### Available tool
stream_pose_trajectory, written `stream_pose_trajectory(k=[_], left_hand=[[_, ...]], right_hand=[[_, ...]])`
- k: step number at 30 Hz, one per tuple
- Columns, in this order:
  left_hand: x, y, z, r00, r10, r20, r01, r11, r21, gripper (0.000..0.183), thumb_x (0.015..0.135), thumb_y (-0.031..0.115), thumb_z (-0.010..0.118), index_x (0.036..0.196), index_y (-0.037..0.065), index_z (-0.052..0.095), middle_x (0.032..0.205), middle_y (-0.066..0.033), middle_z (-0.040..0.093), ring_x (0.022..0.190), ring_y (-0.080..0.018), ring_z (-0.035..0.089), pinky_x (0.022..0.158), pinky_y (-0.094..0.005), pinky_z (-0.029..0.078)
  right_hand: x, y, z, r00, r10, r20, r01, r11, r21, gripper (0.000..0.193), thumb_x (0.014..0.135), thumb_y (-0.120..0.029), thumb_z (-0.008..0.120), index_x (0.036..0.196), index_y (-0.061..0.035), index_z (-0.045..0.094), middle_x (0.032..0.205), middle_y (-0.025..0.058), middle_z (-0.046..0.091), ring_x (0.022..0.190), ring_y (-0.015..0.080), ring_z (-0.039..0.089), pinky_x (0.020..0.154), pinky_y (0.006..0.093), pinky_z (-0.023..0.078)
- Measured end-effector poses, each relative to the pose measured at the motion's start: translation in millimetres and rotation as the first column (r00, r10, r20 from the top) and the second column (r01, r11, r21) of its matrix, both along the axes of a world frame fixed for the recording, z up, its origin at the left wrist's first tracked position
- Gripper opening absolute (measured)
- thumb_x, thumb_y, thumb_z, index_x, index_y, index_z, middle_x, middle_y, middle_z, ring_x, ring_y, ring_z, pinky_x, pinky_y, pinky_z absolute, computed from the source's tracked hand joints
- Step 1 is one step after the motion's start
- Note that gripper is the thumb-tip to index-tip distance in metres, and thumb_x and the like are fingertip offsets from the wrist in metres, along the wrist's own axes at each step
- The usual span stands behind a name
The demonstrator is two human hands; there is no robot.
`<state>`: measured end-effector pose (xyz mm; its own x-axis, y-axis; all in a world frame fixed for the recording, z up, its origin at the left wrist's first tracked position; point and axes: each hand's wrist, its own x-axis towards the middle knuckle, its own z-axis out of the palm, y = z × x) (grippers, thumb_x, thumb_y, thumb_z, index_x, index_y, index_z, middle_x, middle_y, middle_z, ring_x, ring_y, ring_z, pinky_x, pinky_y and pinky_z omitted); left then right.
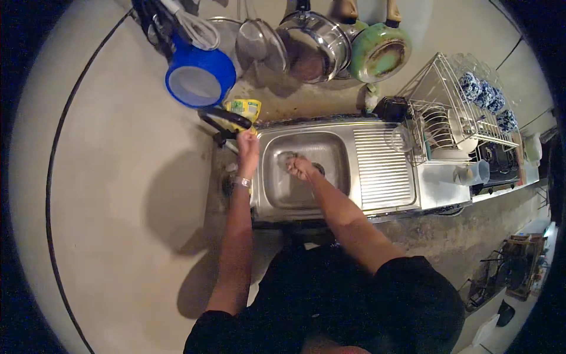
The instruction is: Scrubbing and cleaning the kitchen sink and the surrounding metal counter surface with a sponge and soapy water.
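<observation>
My right hand is down inside the steel sink basin, its fingers curled and blurred. A greyish patch shows by the fingertips, and I cannot make out what it is. The dark round drain lies just beside this hand. My left hand, with a metal band at the wrist, is raised at the basin's left rim. Its fingertips are at the end of the black faucet's spout; whether they grip it is unclear. Behind the spout stands a yellow and green pouch.
To the basin's right is a ribbed drainboard with a clear glass. A wire dish rack holds plates and blue-patterned cups. Above hang a blue pan, a steel pot, a green pan and a whisk.
</observation>
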<state>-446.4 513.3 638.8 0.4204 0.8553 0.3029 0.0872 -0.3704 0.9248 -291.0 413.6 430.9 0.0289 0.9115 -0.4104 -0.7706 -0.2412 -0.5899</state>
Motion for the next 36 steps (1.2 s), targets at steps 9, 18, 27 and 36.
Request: stream_pose_trajectory(k=[9,18,27,36], left_hand=[[-88,-112,-79,0.963,-0.071,-0.261,0.007,0.971,-0.237,0.027,0.100,0.029,0.051,0.098,0.003,0.059,0.085,-0.0129,0.062,0.074,-0.0246,0.061,0.069,-0.0347,0.048],[-99,-132,-142,0.958,-0.162,-0.237,0.083,0.946,-0.312,0.033,0.101,0.030,0.044,0.093,0.002,0.060,0.089,-0.0148,0.065,0.084,-0.0326,0.063,0.076,-0.0405,0.049],[-95,-152,-163,0.923,-0.240,-0.299,0.160,0.950,-0.269,0.041,0.103,0.037,0.041,0.090,0.001,0.058,0.086,-0.0164,0.065,0.085,-0.0353,0.063,0.079,-0.0419,0.049],[-85,-165,-163,0.871,-0.215,-0.442,0.082,0.950,-0.300,0.046,0.102,0.041,0.040,0.093,0.001,0.060,0.091,-0.0173,0.068,0.091,-0.0360,0.064,0.082,-0.0428,0.049]], right_hand=[[-51,11,130,0.997,0.067,0.048,-0.058,0.985,-0.160,0.023,0.092,-0.026,0.068,0.103,-0.0075,0.060,0.075,0.0046,0.062,0.066,0.0198,0.064,0.051,0.0292,0.052],[-29,-16,107,0.965,-0.119,0.235,0.148,0.982,-0.113,0.028,0.098,-0.035,0.057,0.084,-0.0110,0.060,0.060,0.0008,0.050,0.045,0.0139,0.045,0.037,0.0298,0.032],[-26,-39,61,0.694,-0.129,0.709,0.338,0.927,-0.162,0.032,0.094,-0.025,0.044,0.065,-0.0134,0.051,0.049,0.0019,0.043,0.035,0.0168,0.039,0.034,0.0349,0.029],[-42,-32,166,0.925,-0.281,0.256,0.275,0.960,0.059,0.029,0.087,-0.027,0.049,0.062,-0.0146,0.043,0.050,0.0021,0.039,0.035,0.0179,0.037,0.034,0.0355,0.027]])
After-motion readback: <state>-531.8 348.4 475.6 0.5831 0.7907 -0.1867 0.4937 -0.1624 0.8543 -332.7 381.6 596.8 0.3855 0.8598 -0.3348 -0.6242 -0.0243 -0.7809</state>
